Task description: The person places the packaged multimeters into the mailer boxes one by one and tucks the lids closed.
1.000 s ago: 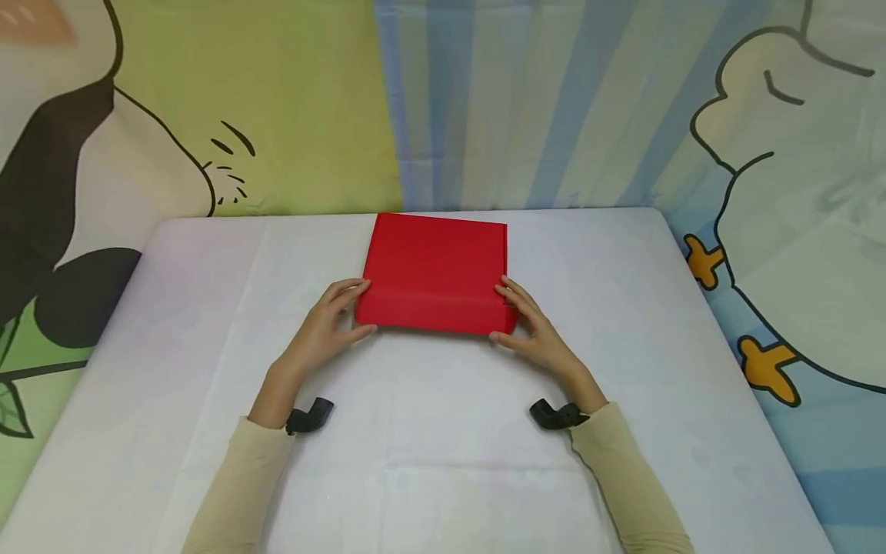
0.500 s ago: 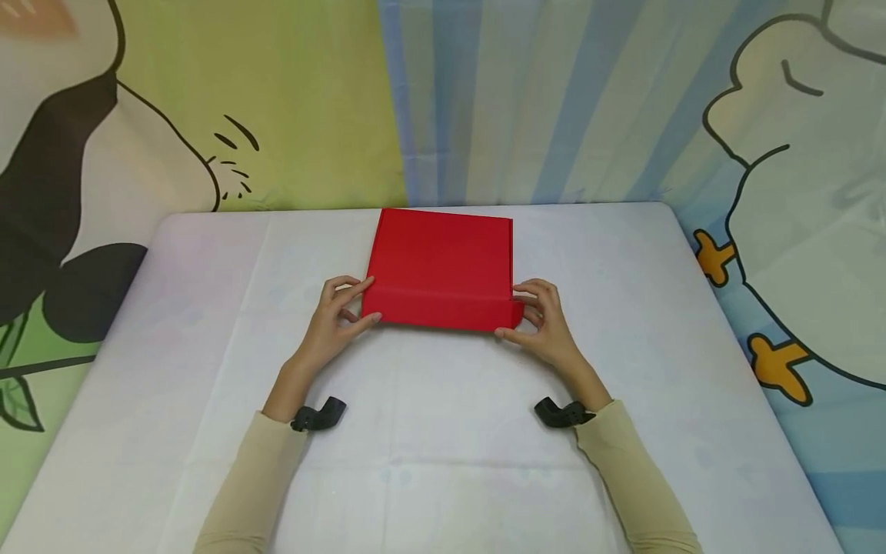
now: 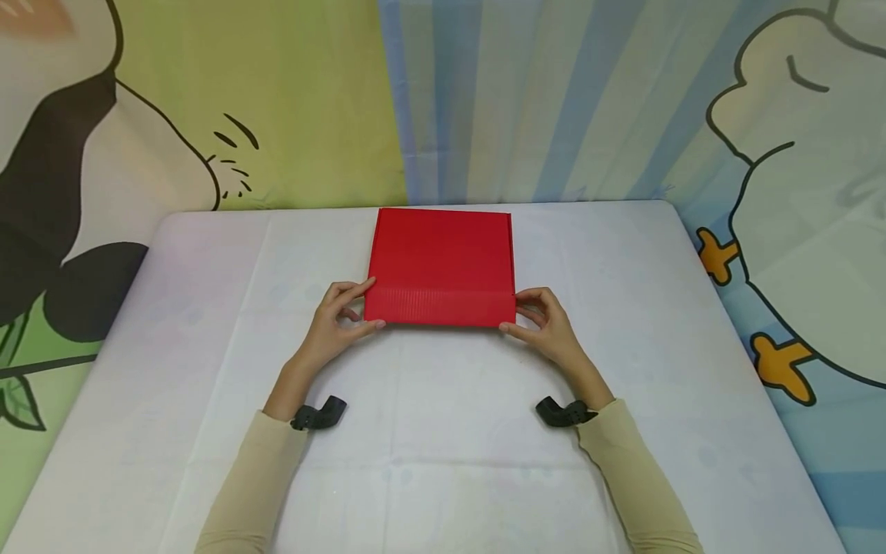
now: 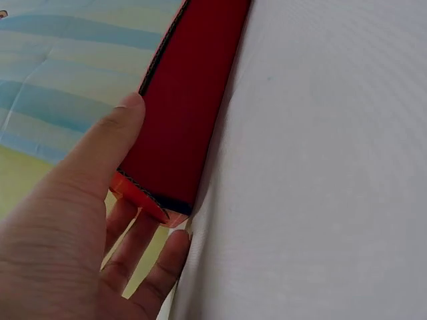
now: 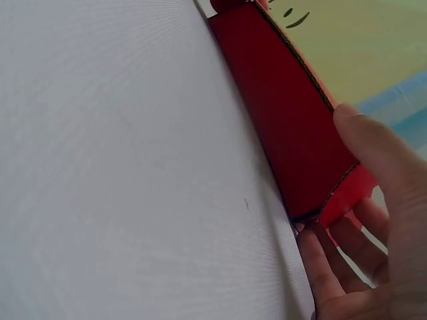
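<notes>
A flat red cardboard box (image 3: 443,250) lies near the far edge of the table, its lid down. My left hand (image 3: 327,323) holds its front left corner, thumb at the front edge and fingers along the side. At the front right corner, my right hand (image 3: 550,327) grips in the same way. The left wrist view shows the box's dark red front (image 4: 190,93) with a raw corrugated edge, the thumb on its top edge and fingers round the end. On the other side, the right wrist view has the thumb on the top edge and the fingers (image 5: 320,267) low at the corner.
A white cloth (image 3: 443,462) covers the table. Behind it hangs a printed curtain (image 3: 277,100) with cartoon animals, close to the table's far edge. Black wrist cameras (image 3: 320,413) sit at both cuffs.
The lid's front right corner, which stuck out past the side half a second ago, now lies in line with the box. The right hand's fingers have shifted to the side there.
</notes>
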`<state>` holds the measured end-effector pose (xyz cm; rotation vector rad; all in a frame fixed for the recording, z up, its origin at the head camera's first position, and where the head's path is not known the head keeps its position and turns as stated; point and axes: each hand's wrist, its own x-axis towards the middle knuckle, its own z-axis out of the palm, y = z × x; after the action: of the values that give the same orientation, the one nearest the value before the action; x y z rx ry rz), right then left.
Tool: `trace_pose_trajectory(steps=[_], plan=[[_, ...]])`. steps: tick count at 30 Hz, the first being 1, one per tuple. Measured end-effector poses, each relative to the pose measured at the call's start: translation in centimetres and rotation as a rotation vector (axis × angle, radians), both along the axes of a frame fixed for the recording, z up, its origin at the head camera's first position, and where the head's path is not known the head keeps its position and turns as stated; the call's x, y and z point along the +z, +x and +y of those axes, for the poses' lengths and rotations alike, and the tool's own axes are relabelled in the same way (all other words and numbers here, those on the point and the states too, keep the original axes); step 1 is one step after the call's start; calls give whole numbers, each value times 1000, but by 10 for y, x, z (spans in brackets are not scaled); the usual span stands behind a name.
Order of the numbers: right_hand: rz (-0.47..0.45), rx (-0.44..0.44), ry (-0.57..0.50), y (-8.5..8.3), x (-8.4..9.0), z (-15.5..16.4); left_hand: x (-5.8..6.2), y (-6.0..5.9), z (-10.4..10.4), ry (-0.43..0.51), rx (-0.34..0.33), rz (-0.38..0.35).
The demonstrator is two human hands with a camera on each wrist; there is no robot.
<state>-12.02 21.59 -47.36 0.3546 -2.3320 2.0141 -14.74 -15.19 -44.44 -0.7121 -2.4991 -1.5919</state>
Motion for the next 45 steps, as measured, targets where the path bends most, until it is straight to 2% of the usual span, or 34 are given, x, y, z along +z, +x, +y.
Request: trace_pose_trajectory(steps=[6, 13, 18, 26, 38, 45], plan=[[-29, 6, -19, -1, -1, 5, 2, -4, 2, 32, 8, -38], [3, 33, -26, -3, 0, 5, 4, -8, 0, 75, -19, -74], [-38, 18, -4, -2, 3, 5, 5, -9, 0, 86, -32, -99], [-61, -5, -11, -2, 7, 4, 3, -11, 0, 178, -73, -207], [-72, -9, -23, -3, 6, 6, 1, -11, -2, 168, -58, -219], [-79, 7, -36, 2, 1, 5, -4, -4, -5, 165, -37, -272]])
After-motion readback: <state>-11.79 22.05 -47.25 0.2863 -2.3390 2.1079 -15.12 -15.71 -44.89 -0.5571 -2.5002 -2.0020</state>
